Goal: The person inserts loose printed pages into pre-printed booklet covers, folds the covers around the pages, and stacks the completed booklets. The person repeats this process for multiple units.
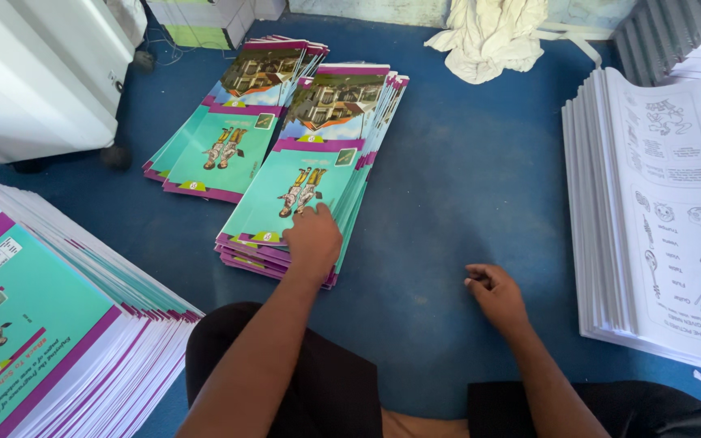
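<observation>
My left hand (311, 240) rests palm down on the near end of a stack of teal and purple book covers (318, 154) lying on the blue floor, fingers pressing the top cover. My right hand (495, 294) hovers low over bare blue floor (464, 178) to the right of that stack, fingers loosely curled with nothing in them. A second, similar stack of covers (233, 122) lies just behind and to the left of the first.
A tall pile of the same covers (50, 324) fills the near left. Stacked white printed pages (659, 211) stand at the right. A white machine (34, 73) sits far left, crumpled white cloth (492, 36) at the back. My knees are at the bottom.
</observation>
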